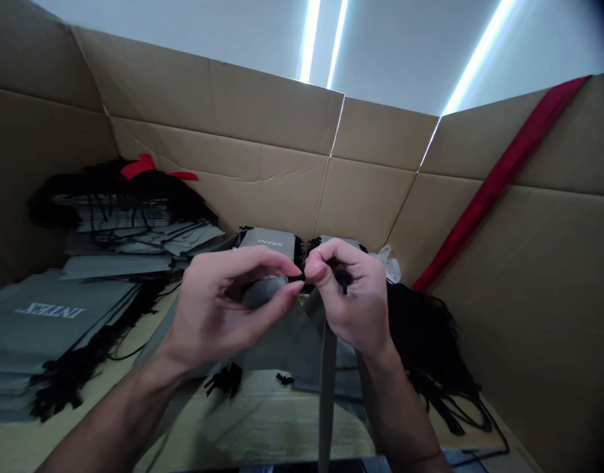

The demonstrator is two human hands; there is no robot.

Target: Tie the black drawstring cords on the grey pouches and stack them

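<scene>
My left hand (pixel 223 309) has its finger and thumb almost together, with a bit of black cord (pixel 302 278) at the tips. My right hand (pixel 354 292) pinches the cord too, thumb pressed to finger, and more black is bunched in its palm. The grey bag (pixel 277 341) is just under my fingers. A grey strip (pixel 327 401) hangs below my right hand. Piles (pixel 46 322) of bags lie to the left of my fingers, and a black heap (pixel 425 335) lies to the right.
</scene>
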